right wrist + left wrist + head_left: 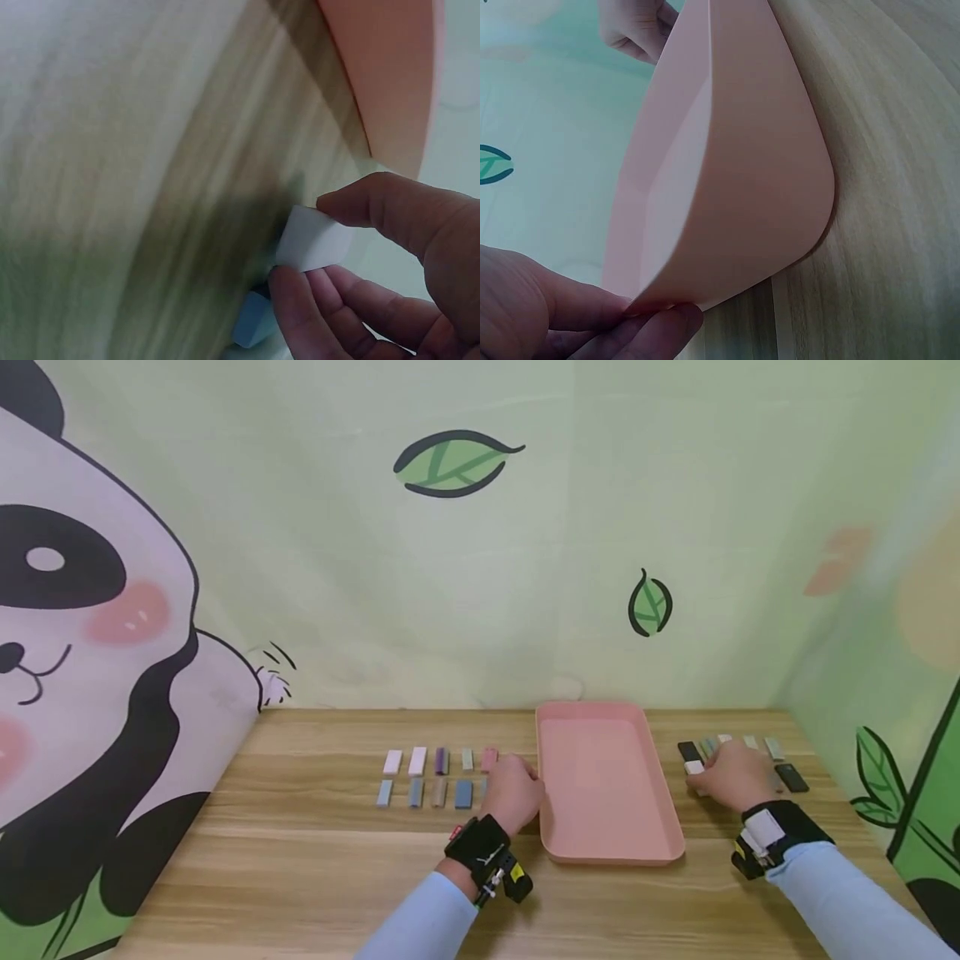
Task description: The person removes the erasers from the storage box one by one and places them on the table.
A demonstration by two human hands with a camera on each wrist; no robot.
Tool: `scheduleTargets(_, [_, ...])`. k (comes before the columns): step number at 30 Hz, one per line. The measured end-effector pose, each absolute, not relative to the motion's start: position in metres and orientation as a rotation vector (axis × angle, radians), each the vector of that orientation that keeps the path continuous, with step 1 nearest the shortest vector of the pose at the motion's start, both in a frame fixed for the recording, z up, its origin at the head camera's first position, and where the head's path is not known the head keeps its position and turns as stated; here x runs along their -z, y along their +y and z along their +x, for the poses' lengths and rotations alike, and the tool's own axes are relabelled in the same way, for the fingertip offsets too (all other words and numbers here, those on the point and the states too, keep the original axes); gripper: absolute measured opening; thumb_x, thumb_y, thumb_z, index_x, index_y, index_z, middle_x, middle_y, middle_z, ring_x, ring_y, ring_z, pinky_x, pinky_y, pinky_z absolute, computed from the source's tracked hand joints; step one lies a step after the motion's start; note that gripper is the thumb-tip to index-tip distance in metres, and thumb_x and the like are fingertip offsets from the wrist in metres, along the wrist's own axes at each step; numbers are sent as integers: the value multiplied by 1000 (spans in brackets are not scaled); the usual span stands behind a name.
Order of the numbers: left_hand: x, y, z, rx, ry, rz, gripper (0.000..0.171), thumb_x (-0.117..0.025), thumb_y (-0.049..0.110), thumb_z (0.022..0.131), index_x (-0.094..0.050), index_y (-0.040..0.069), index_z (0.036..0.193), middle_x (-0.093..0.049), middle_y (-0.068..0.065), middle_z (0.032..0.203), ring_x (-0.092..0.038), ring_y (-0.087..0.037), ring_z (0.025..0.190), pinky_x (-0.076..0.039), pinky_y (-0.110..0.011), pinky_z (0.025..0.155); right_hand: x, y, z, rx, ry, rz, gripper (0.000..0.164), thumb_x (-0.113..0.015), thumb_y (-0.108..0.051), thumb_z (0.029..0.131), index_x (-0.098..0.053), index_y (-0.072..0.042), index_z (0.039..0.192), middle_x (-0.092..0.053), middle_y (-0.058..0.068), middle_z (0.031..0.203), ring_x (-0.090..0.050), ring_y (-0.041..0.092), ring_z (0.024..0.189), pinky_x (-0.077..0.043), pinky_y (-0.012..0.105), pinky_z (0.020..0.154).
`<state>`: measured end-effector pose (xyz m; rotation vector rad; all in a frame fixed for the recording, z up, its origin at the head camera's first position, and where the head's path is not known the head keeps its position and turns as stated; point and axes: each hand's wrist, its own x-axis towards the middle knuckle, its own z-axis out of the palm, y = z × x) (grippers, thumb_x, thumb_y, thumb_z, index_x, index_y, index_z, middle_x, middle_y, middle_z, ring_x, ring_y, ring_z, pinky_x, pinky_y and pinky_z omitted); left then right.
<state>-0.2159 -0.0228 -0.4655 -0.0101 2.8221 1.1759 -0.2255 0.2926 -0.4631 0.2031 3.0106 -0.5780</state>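
My left hand (514, 795) grips the left wall of a pink tray (603, 777), its thumb and fingers pinching the rim at one spot in the left wrist view. To the right of the tray, my right hand (738, 777) is among small rectangular blocks. In the right wrist view it pinches a white block (311, 238) between thumb and fingertips, close over the wooden table. Just beyond that block lies a blue-grey block (253, 319). A black block (687, 751) and another black block (791, 778) lie either side of the right hand, which hides some blocks.
Left of the tray, small blocks form two rows, among them a white block (417, 762), a purple block (441, 761), a pink block (490, 759) and a blue block (463, 794). Behind the wooden table (300, 860) rises a printed backdrop (300, 527) with a panda and leaves.
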Motion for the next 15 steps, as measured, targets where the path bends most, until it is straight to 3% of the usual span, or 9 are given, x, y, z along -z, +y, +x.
scheduleTargets(4, [466, -24, -216, -1185, 2824, -14, 42, -58, 10, 84, -42, 13, 45, -35, 6, 41, -37, -10, 36, -26, -23, 36, 468, 290, -225, 603, 3024, 200, 30, -73, -29, 68, -59, -9, 51, -50, -2, 48, -46, 16, 49, -31, 27, 45])
scheduleTargets(11, [465, -24, -219, -1215, 2791, -9, 43, -59, 12, 86, -40, 14, 46, -35, 6, 42, -37, -10, 37, -27, -23, 37, 465, 285, -225, 589, 3067, 170, 30, -71, -22, 67, -55, -8, 47, -47, -1, 45, -46, 17, 48, -31, 27, 45])
scheduleTargets(15, [463, -32, -219, -1324, 2780, 17, 34, -64, 20, 86, -59, 8, 54, -45, 5, 45, -43, -10, 39, -33, -24, 38, 465, 286, -223, 578, 3070, 160, 31, -70, -24, 70, -56, -8, 47, -49, -1, 46, -47, 17, 48, -32, 27, 44])
